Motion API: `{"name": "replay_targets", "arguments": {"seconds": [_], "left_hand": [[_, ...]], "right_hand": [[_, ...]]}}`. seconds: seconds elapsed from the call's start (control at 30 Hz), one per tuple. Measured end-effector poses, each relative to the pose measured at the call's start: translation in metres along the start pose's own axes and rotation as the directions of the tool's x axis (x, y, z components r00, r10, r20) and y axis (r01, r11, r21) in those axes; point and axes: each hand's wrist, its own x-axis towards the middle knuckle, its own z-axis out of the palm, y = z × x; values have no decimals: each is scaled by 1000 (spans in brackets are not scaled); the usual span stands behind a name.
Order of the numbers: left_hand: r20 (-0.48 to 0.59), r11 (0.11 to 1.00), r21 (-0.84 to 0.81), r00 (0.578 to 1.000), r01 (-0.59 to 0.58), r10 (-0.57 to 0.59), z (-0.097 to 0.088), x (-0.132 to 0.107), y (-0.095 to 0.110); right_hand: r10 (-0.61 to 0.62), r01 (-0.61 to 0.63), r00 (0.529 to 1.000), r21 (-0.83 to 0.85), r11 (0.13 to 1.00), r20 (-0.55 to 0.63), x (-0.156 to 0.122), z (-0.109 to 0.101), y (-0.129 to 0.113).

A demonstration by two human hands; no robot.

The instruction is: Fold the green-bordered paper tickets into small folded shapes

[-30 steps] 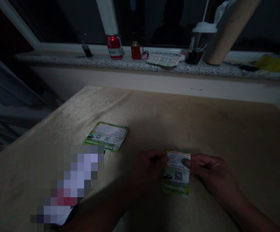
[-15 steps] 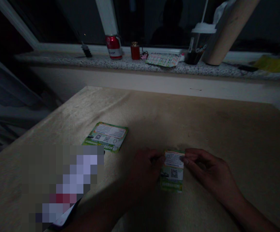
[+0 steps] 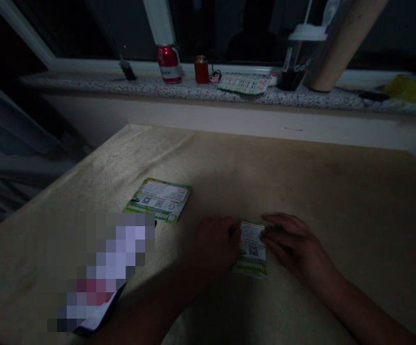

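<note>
Between my hands is a small green and white printed leaflet (image 3: 253, 249), with a text block on top and a QR code below. It looks narrower than the other leaflet; whether it is folded I cannot tell. My left hand (image 3: 215, 244) is closed at its left edge, the fingertips partly hidden in shadow. At the right edge, my right hand (image 3: 299, 244) has its fingers stretched and apart, with a fingertip touching or very close to the paper. A similar, wider green leaflet (image 3: 163, 196) lies flat farther left on the table.
A pixelated phone-like object (image 3: 102, 311) lies at the left of the table (image 3: 301, 177), by the wider leaflet. The windowsill (image 3: 190, 89) behind holds a red can (image 3: 169, 64), a red jar (image 3: 201, 71), a blister pack (image 3: 244, 83), a lidded cup (image 3: 297, 62) and a cardboard tube (image 3: 340, 48).
The leaflet and both hands have shifted slightly left in view. My right hand's fingers have spread from a pinch on the leaflet's upper right edge. The view has tilted slightly.
</note>
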Motion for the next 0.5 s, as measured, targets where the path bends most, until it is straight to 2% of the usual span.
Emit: {"name": "replay_targets", "arguments": {"seconds": [0.17, 0.4, 0.5], "left_hand": [[-46, 998, 44, 998, -44, 46, 3, -1, -1], [31, 989, 147, 999, -21, 16, 0, 1, 3], [26, 986, 163, 999, -29, 26, -1, 2, 3]], "right_hand": [[-1, 6, 998, -82, 997, 57, -3, -4, -1], [8, 9, 993, -141, 990, 121, -8, -7, 0], [17, 3, 992, -153, 988, 129, -9, -8, 1]]}}
